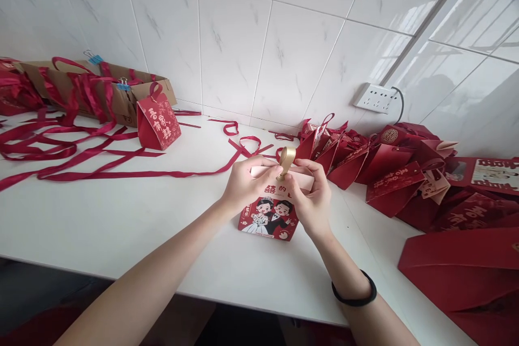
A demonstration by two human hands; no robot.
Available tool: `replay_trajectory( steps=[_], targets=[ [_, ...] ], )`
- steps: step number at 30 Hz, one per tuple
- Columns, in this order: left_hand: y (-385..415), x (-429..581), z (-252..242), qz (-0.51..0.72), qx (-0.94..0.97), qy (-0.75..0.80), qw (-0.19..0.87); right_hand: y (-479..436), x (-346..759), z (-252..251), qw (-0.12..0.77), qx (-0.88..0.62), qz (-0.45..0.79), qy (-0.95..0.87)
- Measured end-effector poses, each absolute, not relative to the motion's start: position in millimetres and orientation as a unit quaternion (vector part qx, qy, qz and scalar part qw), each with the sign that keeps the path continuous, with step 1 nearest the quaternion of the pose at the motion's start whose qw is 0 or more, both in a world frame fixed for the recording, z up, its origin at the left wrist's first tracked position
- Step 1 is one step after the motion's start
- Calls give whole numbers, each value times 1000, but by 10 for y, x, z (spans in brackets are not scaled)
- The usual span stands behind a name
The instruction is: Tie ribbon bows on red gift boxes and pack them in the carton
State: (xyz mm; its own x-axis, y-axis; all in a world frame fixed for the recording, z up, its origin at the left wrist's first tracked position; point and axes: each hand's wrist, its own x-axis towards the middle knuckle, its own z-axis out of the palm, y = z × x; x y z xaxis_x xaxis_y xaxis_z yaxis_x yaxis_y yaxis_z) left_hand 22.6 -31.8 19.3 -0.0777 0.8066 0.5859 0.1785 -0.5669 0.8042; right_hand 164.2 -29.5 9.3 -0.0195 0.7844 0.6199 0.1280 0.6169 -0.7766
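Observation:
A red gift box (270, 219) with a cartoon bride and groom stands upright on the white table in front of me. A loop of gold ribbon (288, 158) rises from its pale top edge. My left hand (252, 179) pinches the ribbon's base between thumb and forefinger from the left. From the right, my right hand (311, 194) closes its thumb and fingers around the same spot, at the box's top edge and the ribbon. What lies between the fingertips is partly hidden.
Back left, a finished-looking red box (159, 121) stands by a cardboard box (121, 100) hung with red ribbons. Loose red ribbon (133, 174) trails over the table (182, 227). Several red boxes (389, 173) crowd the right side. A power strip (377, 98) is on the wall.

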Motion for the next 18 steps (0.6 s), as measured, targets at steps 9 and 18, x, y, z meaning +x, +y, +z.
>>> replay_trajectory(
  steps=[9, 18],
  targets=[
    [-323, 233, 196, 634, 610, 407, 244, -285, 1678, 114, 568, -335, 361, -659],
    [-145, 90, 205, 709, 355, 357, 493, -132, 1700, 57, 406, -429, 550, -590]
  ],
)
